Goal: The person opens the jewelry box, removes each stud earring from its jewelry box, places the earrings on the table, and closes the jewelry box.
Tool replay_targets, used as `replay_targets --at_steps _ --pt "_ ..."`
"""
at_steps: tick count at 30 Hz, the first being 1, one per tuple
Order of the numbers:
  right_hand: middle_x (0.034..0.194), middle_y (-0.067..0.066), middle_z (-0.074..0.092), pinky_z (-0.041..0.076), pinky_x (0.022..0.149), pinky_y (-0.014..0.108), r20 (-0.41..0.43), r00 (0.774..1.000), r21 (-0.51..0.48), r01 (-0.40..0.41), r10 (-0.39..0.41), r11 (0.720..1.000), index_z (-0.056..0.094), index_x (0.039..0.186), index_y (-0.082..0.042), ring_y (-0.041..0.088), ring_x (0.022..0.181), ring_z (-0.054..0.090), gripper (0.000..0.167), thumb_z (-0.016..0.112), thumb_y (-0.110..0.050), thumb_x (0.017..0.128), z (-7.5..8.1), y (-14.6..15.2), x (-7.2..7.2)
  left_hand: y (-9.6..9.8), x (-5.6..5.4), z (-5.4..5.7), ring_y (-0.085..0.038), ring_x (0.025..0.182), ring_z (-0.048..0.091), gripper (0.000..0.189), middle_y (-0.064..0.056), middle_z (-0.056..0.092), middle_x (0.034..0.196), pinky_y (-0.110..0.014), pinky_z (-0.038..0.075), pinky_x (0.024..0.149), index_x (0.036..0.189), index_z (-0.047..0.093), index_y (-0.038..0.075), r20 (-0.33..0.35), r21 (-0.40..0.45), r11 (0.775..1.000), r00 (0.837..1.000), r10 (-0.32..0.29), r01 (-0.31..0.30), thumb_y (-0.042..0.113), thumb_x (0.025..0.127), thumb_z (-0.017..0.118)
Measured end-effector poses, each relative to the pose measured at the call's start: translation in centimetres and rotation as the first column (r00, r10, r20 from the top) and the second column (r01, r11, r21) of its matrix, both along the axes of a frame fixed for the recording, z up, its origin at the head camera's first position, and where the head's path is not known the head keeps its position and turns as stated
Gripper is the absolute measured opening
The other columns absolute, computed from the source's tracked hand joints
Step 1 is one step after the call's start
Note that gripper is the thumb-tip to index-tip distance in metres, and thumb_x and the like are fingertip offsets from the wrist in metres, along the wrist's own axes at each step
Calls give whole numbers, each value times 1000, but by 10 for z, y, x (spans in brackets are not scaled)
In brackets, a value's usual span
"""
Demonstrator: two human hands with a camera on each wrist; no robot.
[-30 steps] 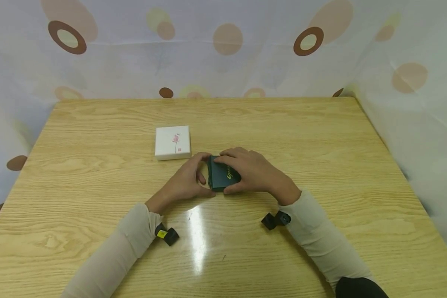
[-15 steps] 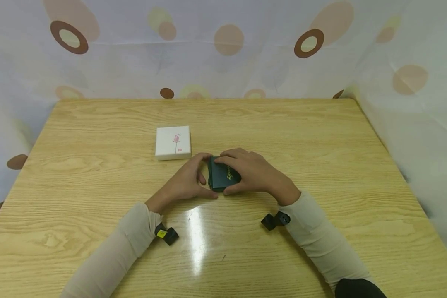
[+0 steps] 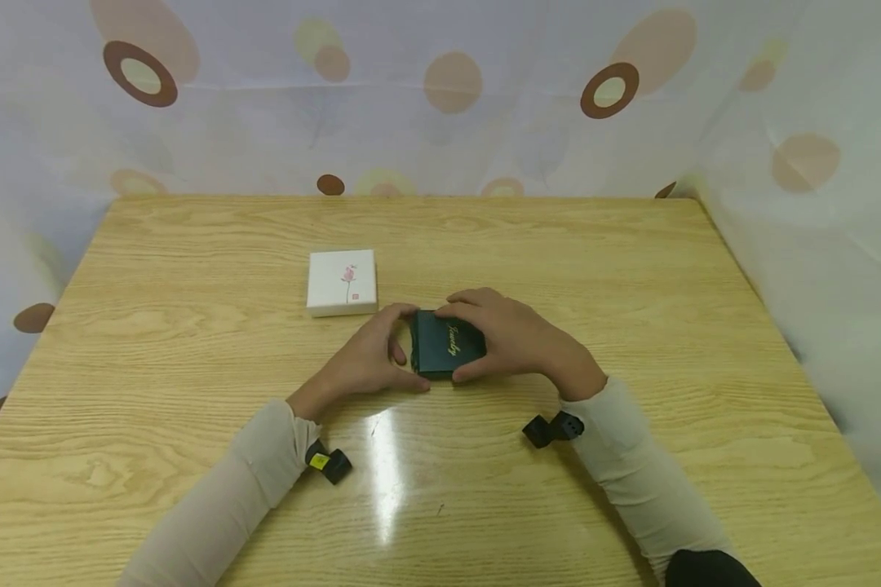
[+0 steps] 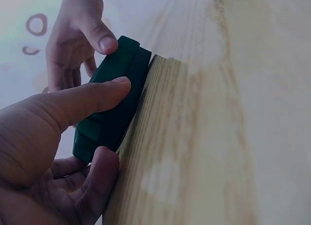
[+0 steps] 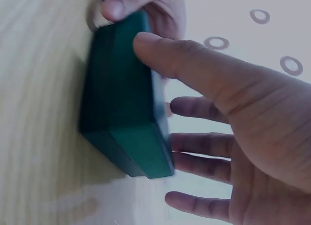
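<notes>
A dark green jewelry box (image 3: 444, 346) with gold lettering on its lid lies on the wooden table in the head view. My left hand (image 3: 367, 355) holds its left end, the thumb on the near side and a finger reaching the far corner. Across the right part of the box spans my right hand (image 3: 517, 338), thumb at the near edge and index finger at the far edge. The left wrist view shows the left thumb pressed on the side of the green box (image 4: 114, 96). In the right wrist view, the right thumb touches the rim of the box (image 5: 116, 84), with the other fingers spread beyond it.
A white box (image 3: 341, 281) with a pink flower print sits behind and left of my left hand. The table (image 3: 595, 253) ends at a patterned cloth (image 3: 382, 106) at the back and right.
My right hand has shifted slightly to the right, uncovering more of the lid and its lettering. The box and my left hand stay nearly where they were.
</notes>
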State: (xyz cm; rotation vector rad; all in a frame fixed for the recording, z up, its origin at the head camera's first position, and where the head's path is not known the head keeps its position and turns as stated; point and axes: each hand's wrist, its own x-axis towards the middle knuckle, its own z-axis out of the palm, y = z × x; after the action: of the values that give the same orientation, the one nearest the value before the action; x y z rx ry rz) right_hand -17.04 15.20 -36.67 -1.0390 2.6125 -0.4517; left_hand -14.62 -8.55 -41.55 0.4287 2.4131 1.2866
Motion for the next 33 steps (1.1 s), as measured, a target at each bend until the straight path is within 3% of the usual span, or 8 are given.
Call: replay_targets --at_steps 6,24,33 --pt "142 10 57 46 107 49 49 999 -36 9 -8 999 56 139 -10 31 133 51 78 86 -42 75 3 4 -2 1 0 1 -17 79 58 104 -7 60 96 -31 49 72 151 35 14 4 -15 1000 1000 6 -6 26 66 94" --pt "143 18 52 42 107 51 121 992 -118 -15 30 993 51 137 -1 36 132 46 75 88 -21 74 -1 0 0 1 1 -2 -18 79 57 104 -7 60 95 -31 48 72 151 34 15 14 -6 1000 1000 17 -17 27 66 94" --pt "141 17 53 43 105 50 115 993 -135 -23 39 991 52 136 -1 34 130 48 74 88 -21 74 -2 2 -1 1 -1 -2 -18 79 57 104 -8 60 92 -32 49 72 151 34 14 12 -5 1000 1000 6 -6 26 67 94"
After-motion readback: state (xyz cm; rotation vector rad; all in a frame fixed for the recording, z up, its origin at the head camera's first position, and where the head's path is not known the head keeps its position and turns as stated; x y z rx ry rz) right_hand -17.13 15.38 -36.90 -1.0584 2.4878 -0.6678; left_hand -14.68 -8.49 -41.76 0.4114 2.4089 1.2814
